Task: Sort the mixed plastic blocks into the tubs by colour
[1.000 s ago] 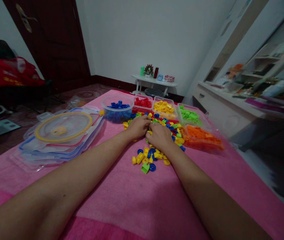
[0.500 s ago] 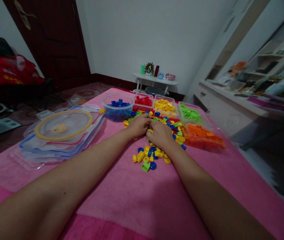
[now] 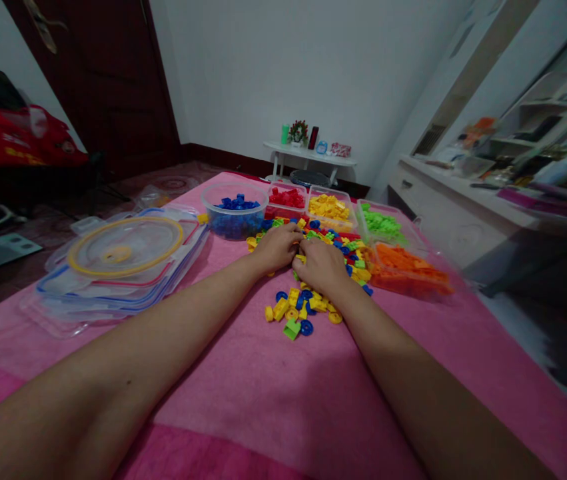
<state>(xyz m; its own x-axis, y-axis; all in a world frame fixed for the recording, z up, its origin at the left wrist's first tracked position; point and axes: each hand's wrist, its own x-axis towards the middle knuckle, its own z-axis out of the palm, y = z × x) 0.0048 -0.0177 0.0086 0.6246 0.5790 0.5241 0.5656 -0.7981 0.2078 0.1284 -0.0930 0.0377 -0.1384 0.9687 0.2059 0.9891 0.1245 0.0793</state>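
Mixed yellow, blue, green and red toy building bricks (image 3: 362, 274) lie in a loose pile on the pink-covered table. My left hand (image 3: 279, 247) rests on the pile's left part with its fingers curled in. Beside it, almost touching, my right hand (image 3: 320, 263) bends its fingers down among the bricks. The fingertips of both hands are largely hidden, so whatever they pinch cannot be made out. Closer to me lies a small group of yellow bricks (image 3: 281, 309) and blue wheels, with a green brick (image 3: 292, 329) and a blue wheel (image 3: 306, 327) at its front.
Behind the pile stand a round tub of blue bricks (image 3: 236, 220) and boxes of red bricks (image 3: 286, 198) and yellow bricks (image 3: 330, 208). Green bricks (image 3: 380, 223) and orange bricks (image 3: 406, 267) fill boxes at right. Stacked clear lids (image 3: 126, 257) lie at left.
Both hands stay at the pile with only slight finger shifts. The view has tilted a little; the bricks and boxes look otherwise the same.
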